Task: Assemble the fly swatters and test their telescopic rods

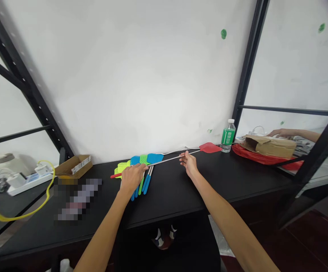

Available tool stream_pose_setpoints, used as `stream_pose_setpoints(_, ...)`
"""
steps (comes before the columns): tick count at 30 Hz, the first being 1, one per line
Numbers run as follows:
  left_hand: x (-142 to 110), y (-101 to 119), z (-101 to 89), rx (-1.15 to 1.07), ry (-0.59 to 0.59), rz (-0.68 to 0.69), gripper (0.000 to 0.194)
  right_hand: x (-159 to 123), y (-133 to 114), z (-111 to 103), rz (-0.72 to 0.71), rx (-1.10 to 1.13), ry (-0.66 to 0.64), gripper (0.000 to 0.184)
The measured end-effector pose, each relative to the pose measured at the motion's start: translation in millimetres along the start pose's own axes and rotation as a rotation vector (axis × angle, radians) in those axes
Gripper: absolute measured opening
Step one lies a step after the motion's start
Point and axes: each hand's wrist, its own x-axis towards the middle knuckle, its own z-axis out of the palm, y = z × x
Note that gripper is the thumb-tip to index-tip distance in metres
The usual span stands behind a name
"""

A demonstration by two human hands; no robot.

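Stretched between my two hands is a red fly swatter (210, 147) with a thin metal rod, its head pointing right and its red handle end showing at the left. My left hand (134, 176) is closed around it near the handle. The fingers of my right hand (188, 162) pinch the rod partway toward the head. Below and behind my left hand lie several more fly swatters (154, 158) with blue, green and yellow heads, overlapping on the black table (175, 192). Their blue and green handles point toward me; my left hand partly hides them.
A water bottle (228, 136) with a green label stands at the back right. Left are an open cardboard box (74, 168), a power strip (29, 184), a yellow cable (50, 189) and a blurred flat item. Beyond the right frame, a torn cardboard box (274, 146) and a person's hand (284, 132) appear.
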Motion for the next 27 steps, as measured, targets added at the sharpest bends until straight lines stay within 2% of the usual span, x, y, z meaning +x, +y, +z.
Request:
stream_pose_setpoints(7, -12.8, -33.3, 7.7, 0.006, 0.052, -0.002, 0.042, 0.2, 1.0, -1.9, 0.004, 0.033, 0.024, 0.043)
stream_pose_setpoints(14, -25.7, -57.7, 14.7, -0.099, 0.16, -0.106, 0.037, -4.4, 7.6, -0.3, 0.079, -0.096, -0.069, 0.038)
stream_pose_setpoints(17, -28.0, -59.8, 18.0, -0.163, 0.171, -0.093, 0.036, -6.3, 6.7, 0.7, 0.075, -0.122, -0.09, 0.038)
stream_pose_setpoints(23, -25.6, -55.5, 26.6, -0.195, 0.22, 0.042, 0.035, -7.9, 8.9, 2.5, 0.117, -0.136, -0.203, 0.035)
stream_pose_setpoints(27, -24.5, -57.1, 31.0, -0.162, 0.267, 0.045, 0.033, -5.2, 12.7, 0.5, 0.104, -0.105, -0.173, 0.033)
